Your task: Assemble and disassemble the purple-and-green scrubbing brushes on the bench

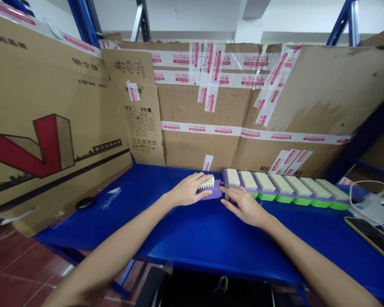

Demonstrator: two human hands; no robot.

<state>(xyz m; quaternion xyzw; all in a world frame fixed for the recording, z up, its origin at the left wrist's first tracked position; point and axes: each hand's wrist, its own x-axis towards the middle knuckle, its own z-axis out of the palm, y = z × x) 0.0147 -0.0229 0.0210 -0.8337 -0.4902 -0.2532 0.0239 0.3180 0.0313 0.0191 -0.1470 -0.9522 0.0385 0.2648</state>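
Near the middle of the blue table, my left hand (189, 189) is wrapped round a purple brush piece (213, 190) with cream bristles, its thumb on the near edge and its fingers over the bristles. My right hand (243, 205) is just right of that piece, palm down with fingers apart, its fingertips at the piece's right end. Behind and beyond the right hand starts a row of several brush blocks (286, 185), with cream bristles facing up, purple tops and green bases, running to the right.
The blue table (185, 232) has cardboard walls (201, 106) at its back and left. A phone (373, 238) and a white device with a cable (376, 209) lie at the right. A small black round object (84, 204) sits at the left edge.
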